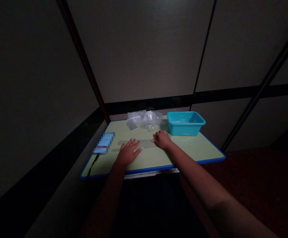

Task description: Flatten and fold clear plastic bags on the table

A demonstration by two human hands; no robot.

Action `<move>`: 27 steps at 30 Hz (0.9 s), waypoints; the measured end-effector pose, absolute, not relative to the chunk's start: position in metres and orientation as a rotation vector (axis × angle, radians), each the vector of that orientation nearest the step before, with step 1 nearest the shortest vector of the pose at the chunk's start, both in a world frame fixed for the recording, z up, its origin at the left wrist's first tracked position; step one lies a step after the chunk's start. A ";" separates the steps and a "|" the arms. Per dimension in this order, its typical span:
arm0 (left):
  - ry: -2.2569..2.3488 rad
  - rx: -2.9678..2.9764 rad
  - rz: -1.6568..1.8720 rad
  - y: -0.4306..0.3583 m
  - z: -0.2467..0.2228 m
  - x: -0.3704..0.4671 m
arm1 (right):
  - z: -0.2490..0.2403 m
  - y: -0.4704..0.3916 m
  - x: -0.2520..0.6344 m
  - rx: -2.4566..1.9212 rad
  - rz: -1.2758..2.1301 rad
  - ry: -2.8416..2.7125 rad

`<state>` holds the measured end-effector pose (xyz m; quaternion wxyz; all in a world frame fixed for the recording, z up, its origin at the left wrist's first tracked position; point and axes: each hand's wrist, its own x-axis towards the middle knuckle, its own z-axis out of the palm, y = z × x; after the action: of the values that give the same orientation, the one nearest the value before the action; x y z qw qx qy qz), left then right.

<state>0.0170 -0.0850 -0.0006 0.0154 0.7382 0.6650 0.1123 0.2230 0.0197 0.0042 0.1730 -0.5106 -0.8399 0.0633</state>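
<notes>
A thin, see-through flat piece, perhaps a plastic bag, lies on the yellow-green table between my hands. My left hand rests flat over its left part with the fingers spread. At its right end, my right hand is closed, with fingers curled and thumb pointing left. What the right fingers hold, if anything, is too small to make out. Beyond my hands sits a loose pile of clear plastic bags.
Behind my right hand stands a turquoise plastic basket with something pale inside. A phone-like device, blurred out, lies at the left edge with a dark cable running off the front. Panelled walls enclose the table's back and left.
</notes>
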 end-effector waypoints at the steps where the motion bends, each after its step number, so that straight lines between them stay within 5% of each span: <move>1: 2.061 2.303 0.350 -0.085 0.000 0.017 | 0.004 0.020 0.223 -1.435 0.185 -2.391; 13: 2.064 2.297 0.359 -0.083 -0.005 0.015 | -0.016 0.039 0.223 -1.063 0.975 -1.987; 19: 2.077 2.288 0.342 -0.082 -0.005 0.015 | -0.011 0.038 0.225 -1.104 0.713 -2.049; 27: 2.106 2.302 0.422 -0.085 0.000 0.019 | -0.014 0.037 0.224 -0.999 0.919 -2.061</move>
<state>0.0195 -0.0847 0.0003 -0.0032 0.7312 0.6689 0.1341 0.2235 0.0367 -0.0142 0.3306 -0.3820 -0.7882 0.3514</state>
